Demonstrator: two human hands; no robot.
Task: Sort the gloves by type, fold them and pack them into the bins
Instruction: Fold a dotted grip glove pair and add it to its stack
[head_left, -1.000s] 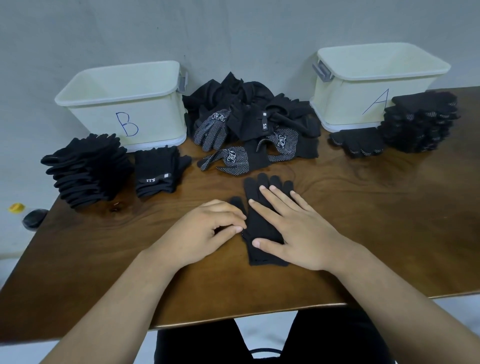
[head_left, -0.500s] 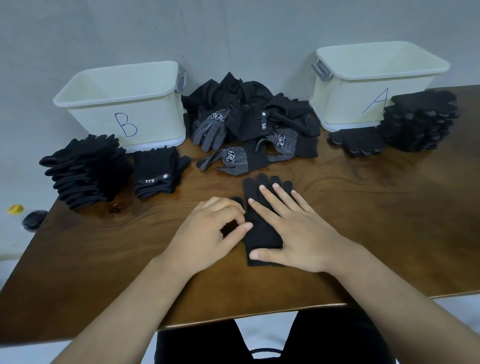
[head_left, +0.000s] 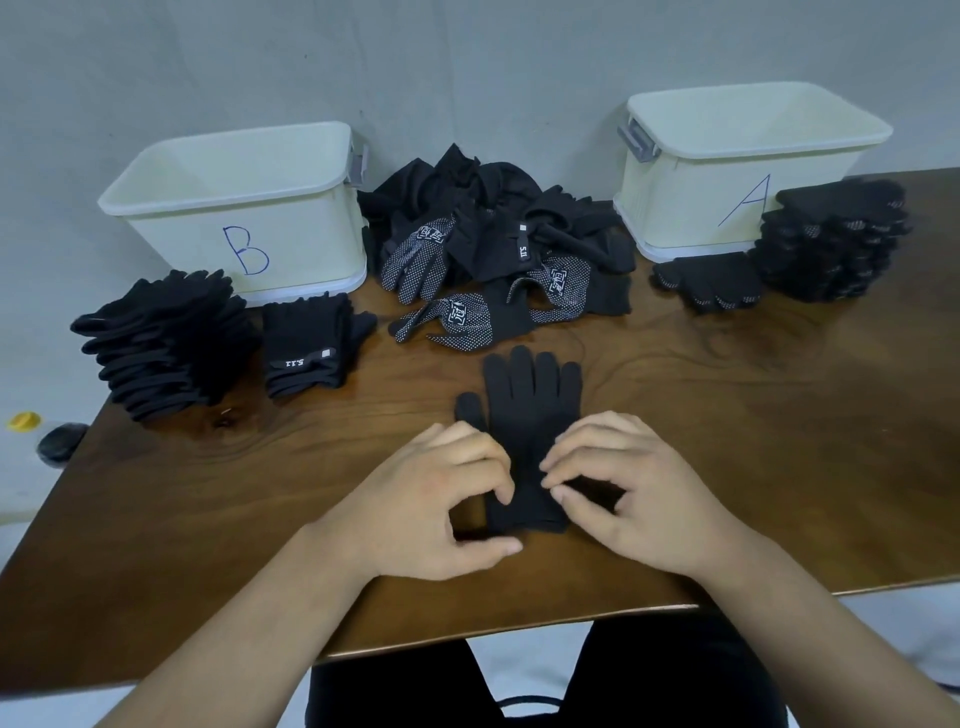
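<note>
I am pinching the cuff sides of the black glove (head_left: 524, 415) with curled fingers of my left hand (head_left: 431, 514) and right hand (head_left: 628, 499). It is lying flat near the middle of the table (head_left: 753, 441), looking light and floppy, so holding both cuff corners seems best for folding.

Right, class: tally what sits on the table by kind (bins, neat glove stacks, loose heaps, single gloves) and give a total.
Bins: 2, bin B and bin A
Neat glove stacks: 4, two on the left, two on the right
Loose heap: 1
Single glove: 1
Total: 8
</note>
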